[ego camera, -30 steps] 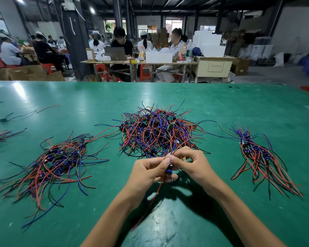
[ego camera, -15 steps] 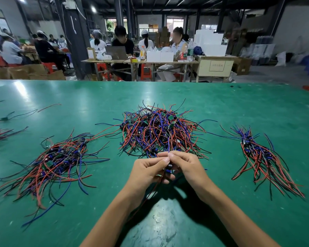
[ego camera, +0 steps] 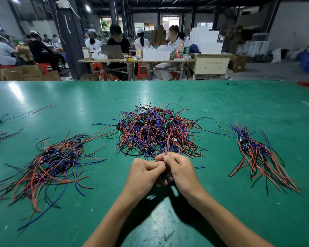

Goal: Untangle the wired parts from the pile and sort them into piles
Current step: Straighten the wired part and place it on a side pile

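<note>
Both hands, left [ego camera: 144, 172] and right [ego camera: 180, 169], pinch wires [ego camera: 165, 148] from the tangled pile [ego camera: 155, 129], the part between them hidden.

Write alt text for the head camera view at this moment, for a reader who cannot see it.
Two bare hands, left hand and right hand, meet at the near edge of a tangled central pile of red, blue and black wired parts, pinching wires together. Looser piles lie to the left and right on a green table; workers sit at benches behind.

Green table [ego camera: 221, 97], three wire piles [ego camera: 157, 129]
</note>
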`<state>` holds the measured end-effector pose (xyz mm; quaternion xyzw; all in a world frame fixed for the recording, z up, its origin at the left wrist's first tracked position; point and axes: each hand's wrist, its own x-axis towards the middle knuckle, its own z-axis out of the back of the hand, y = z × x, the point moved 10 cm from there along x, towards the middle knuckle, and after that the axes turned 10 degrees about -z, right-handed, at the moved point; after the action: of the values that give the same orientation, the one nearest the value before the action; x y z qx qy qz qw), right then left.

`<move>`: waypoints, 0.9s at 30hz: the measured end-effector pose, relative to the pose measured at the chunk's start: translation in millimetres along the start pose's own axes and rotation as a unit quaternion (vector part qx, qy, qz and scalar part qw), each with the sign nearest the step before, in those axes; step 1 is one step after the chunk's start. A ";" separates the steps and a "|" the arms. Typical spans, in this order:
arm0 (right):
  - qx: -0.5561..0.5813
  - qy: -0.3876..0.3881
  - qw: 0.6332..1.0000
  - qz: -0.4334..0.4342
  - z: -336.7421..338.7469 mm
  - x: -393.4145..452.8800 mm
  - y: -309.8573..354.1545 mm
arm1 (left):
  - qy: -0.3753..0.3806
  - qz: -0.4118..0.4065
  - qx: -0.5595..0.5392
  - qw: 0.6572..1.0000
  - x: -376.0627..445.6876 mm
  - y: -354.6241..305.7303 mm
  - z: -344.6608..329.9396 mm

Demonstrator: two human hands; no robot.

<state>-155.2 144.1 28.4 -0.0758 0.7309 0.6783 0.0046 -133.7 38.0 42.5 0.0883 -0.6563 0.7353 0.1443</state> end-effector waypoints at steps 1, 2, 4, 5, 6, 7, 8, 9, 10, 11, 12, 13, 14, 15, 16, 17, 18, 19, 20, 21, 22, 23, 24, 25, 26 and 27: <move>-0.014 -0.021 1.000 0.002 4.5 0.9 0.5 | 0.008 -0.003 0.004 1.000 0.3 -0.5 -1.4; -0.030 -0.043 0.999 0.003 9.9 2.2 1.5 | 0.017 -0.004 0.006 1.000 0.3 -1.2 -3.4; -0.045 -0.077 0.996 0.003 20.2 4.8 3.4 | 0.032 0.002 0.008 0.999 -0.2 -1.2 -7.3; -0.043 -0.088 0.995 0.005 25.2 5.7 5.3 | 0.034 0.009 0.005 0.999 -0.7 0.3 -8.5; -0.039 -0.099 0.994 0.006 30.5 7.1 7.5 | 0.035 0.019 -0.001 0.999 -1.7 2.4 -9.6; -0.035 -0.111 0.993 0.007 36.8 8.6 9.5 | 0.037 0.030 -0.007 0.999 -3.3 4.7 -11.4; -0.034 -0.127 0.991 0.005 43.9 10.4 11.1 | 0.044 0.038 -0.011 0.998 -5.1 6.6 -14.5; -0.038 -0.145 0.989 0.002 51.7 11.9 11.9 | 0.054 0.044 -0.013 0.997 -7.0 7.5 -18.2; -0.040 -0.162 0.986 -0.003 59.4 13.1 12.3 | 0.064 0.049 -0.015 0.997 -8.6 7.8 -21.7; -0.034 -0.177 0.984 -0.006 67.2 14.6 11.7 | 0.073 0.053 -0.016 0.996 -9.7 7.5 -24.3; -0.022 -0.188 0.982 -0.008 74.2 16.0 11.0 | 0.080 0.057 -0.015 0.995 -10.4 7.0 -26.3; -0.016 -0.197 0.980 -0.010 79.8 16.8 9.6 | 0.086 0.061 -0.013 0.994 -10.9 6.7 -27.4; -0.014 -0.206 0.978 -0.011 84.0 17.2 8.3 | 0.091 0.065 -0.013 0.994 -11.1 6.9 -28.0; -0.016 -0.215 0.976 -0.011 87.4 18.1 6.4 | 0.094 0.070 -0.014 0.993 -11.3 7.1 -28.0; -0.023 -0.222 0.975 -0.010 88.8 19.1 5.4 | 0.095 0.074 -0.018 0.992 -11.6 7.3 -28.0; -0.033 -0.229 0.973 0.002 88.7 18.6 7.5 | 0.096 0.078 -0.025 0.992 -12.0 7.1 -27.9; -0.047 -0.239 0.969 0.031 88.5 16.2 13.1 | 0.096 0.083 -0.037 0.991 -12.6 6.8 -28.0; -0.078 -0.254 0.961 0.079 88.6 11.8 23.7 | 0.095 0.089 -0.052 0.990 -13.3 6.4 -27.3; -0.120 -0.265 0.947 0.139 86.3 5.5 37.5 | 0.096 0.095 -0.066 0.989 -13.7 6.4 -26.0; -0.154 -0.263 0.932 0.199 82.2 -1.6 49.7 | 0.095 0.102 -0.078 0.987 -14.1 6.9 -23.9; -0.157 -0.242 0.927 0.239 77.7 -5.4 57.1 | 0.092 0.108 -0.088 0.986 -14.3 7.9 -21.4; -0.121 -0.194 0.944 0.238 74.2 -3.1 57.3 | 0.084 0.113 -0.097 0.985 -13.8 8.7 -17.9; -0.058 -0.115 0.971 0.200 66.9 2.8 52.0 | 0.073 0.113 -0.104 0.985 -12.7 9.3 -13.9; -0.008 -0.029 0.989 0.143 55.8 8.9 43.3 | 0.060 0.108 -0.105 0.987 -10.9 9.3 -9.6; 0.007 0.043 0.995 0.093 42.9 11.2 35.3 | 0.050 0.099 -0.099 0.989 -9.0 9.1 -5.8; -0.015 0.089 0.994 0.061 32.6 10.7 28.5 | 0.045 0.089 -0.087 0.991 -7.5 8.6 -2.6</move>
<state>-172.3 177.3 52.9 -0.0911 0.7217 0.6785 -0.1025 -129.3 38.9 31.7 -0.0161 -0.7156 0.6888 0.1146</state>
